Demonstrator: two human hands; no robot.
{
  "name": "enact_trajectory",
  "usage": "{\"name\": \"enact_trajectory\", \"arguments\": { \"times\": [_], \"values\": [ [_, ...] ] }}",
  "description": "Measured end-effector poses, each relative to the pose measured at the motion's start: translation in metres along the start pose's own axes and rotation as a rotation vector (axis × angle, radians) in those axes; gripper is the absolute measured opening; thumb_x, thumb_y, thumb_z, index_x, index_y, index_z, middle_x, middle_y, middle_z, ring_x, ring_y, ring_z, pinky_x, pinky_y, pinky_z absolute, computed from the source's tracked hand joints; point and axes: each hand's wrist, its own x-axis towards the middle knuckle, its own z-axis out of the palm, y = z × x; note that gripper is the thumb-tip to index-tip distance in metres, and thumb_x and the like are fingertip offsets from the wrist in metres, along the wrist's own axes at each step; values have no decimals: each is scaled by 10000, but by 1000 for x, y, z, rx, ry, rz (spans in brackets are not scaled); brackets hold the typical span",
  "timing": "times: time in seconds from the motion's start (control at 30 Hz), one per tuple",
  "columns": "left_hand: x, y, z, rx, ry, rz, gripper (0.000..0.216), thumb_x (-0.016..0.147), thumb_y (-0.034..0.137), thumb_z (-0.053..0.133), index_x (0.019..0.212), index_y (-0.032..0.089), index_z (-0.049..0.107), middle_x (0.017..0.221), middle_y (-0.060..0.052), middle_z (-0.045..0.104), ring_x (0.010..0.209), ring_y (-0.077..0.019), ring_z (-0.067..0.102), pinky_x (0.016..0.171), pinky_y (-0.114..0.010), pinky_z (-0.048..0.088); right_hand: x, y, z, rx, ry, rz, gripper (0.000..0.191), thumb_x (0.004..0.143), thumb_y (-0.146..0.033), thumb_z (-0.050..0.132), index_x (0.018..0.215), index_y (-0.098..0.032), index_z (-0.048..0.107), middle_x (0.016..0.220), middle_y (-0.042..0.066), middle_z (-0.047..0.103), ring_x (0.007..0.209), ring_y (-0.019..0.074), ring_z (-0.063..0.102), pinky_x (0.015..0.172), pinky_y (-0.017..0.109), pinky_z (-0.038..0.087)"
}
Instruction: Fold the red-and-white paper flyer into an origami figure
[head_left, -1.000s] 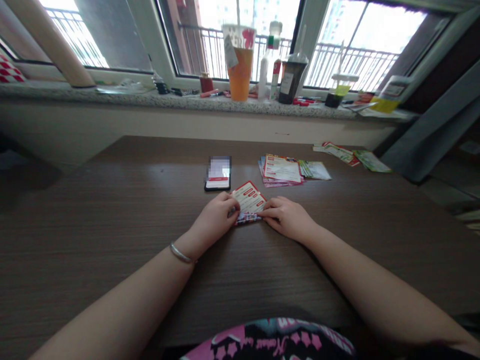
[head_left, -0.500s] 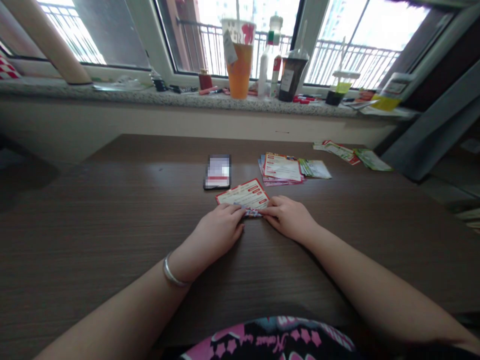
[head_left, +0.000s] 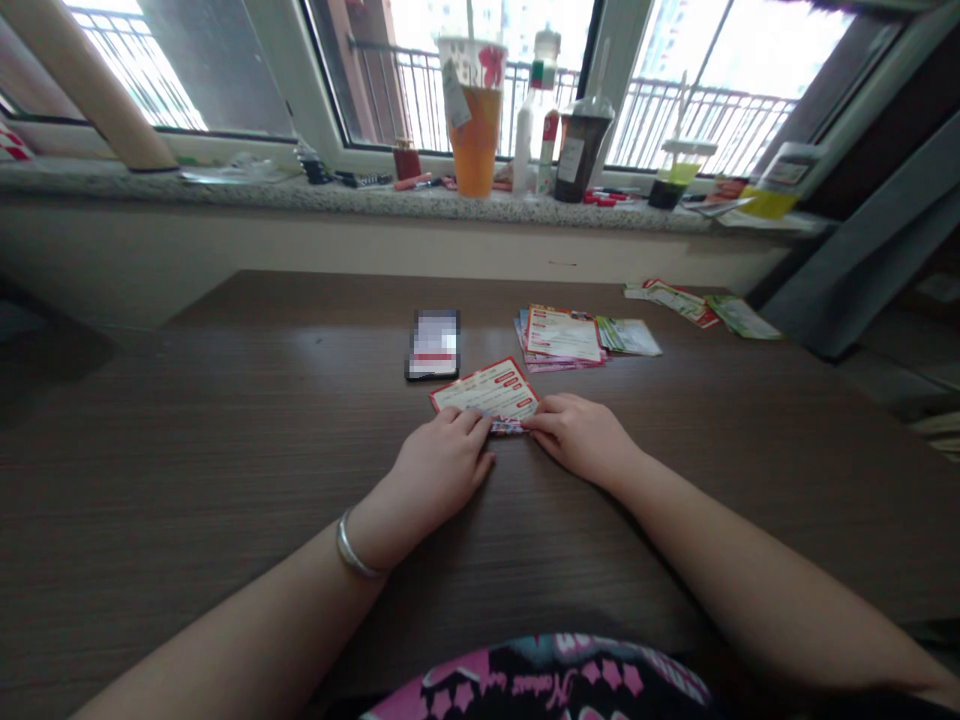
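Note:
A red-and-white printed leaflet (head_left: 486,392) lies flat on the brown wooden table (head_left: 225,430), folded over a patterned layer at its near edge. My left hand (head_left: 442,470), with a silver bracelet on the wrist, rests on the leaflet's near left edge, its fingers lying flat and pressing down. My right hand (head_left: 581,438) presses the near right corner with its fingertips together. Both hands touch the same leaflet.
A phone (head_left: 434,345) lies just beyond the leaflet. A stack of leaflets (head_left: 562,337) sits to its right, with more leaflets (head_left: 679,303) near the far right edge. The windowsill holds an orange drink cup (head_left: 472,120), a bottle (head_left: 534,110), a dark cup (head_left: 581,145).
The leaflet's raised flap has been laid down flat on the table. My left hand slid from its left edge to the near edge and flattened. My right hand stayed in place.

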Motion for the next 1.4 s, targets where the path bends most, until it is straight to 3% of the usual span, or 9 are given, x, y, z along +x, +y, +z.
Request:
{"name": "enact_trajectory", "arguments": {
  "times": [0.33,0.53,0.87,1.0,1.13,1.4],
  "values": [
    [-1,3,5,74,38,9,388,923,352,488,1224,125,583,1174,-146,610,1092,-302,539,918,-423,470,0,0,2,22,19,22,317,968,-352,427,1070,-281,719,1031,53,674,964,191,584,773,287,449],
    [-3,5,6,91,32,11,460,923,346,502,1365,216,500,1260,-177,552,1133,-319,534,963,-458,441,1,4,4,63,52,4,272,939,-335,484,1065,-288,721,1052,43,675,976,197,595,808,301,457],
    [-4,6,8,48,27,-67,459,916,349,501,1366,255,502,1285,-146,545,1169,-307,518,1019,-482,396,1,13,1,160,33,-17,217,896,-221,540,1000,-235,731,984,36,708,909,181,637,822,286,458],
    [-4,4,15,56,39,55,510,937,412,466,1388,175,470,1405,-131,479,1311,-315,406,1115,-468,298,0,8,0,95,26,-22,226,908,-236,522,983,-225,735,995,53,697,917,192,630,818,296,456],
    [-2,1,15,18,-3,152,568,957,442,418,1393,78,435,1412,-146,479,1318,-286,405,1117,-416,313,-1,5,-1,50,0,-28,241,922,-246,500,968,-211,734,980,66,685,920,190,617,827,295,449],
    [-1,-4,4,-143,-24,192,471,928,347,508,1377,212,456,1394,-100,476,1284,-261,439,1105,-432,342,-3,4,-6,14,-28,-40,245,930,-257,485,1007,-211,713,991,73,665,937,193,597,816,296,441]
  ]
}}
